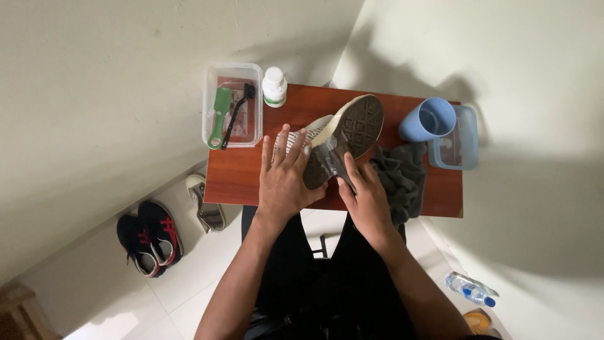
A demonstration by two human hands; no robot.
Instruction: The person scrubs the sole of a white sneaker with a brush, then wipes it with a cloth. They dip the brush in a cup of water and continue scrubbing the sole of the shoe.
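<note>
A pale sneaker [352,126] lies on its side on the small reddish-brown table [239,173], its dark patterned sole turned toward me. My left hand [284,179] rests flat over the shoe's upper, fingers spread, pressing it down. My right hand [363,195] grips a clear-handled brush [332,160] and holds its head against the edge of the sole near the heel.
A clear plastic tub [231,72] with a green brush [219,116] and a black brush [238,114] stands at the table's left, a white bottle [274,87] beside it. A blue cup [428,119], a clear box [464,141] and a dark grey cloth [402,179] are right. Shoes [151,236] and a water bottle [469,289] lie on the floor.
</note>
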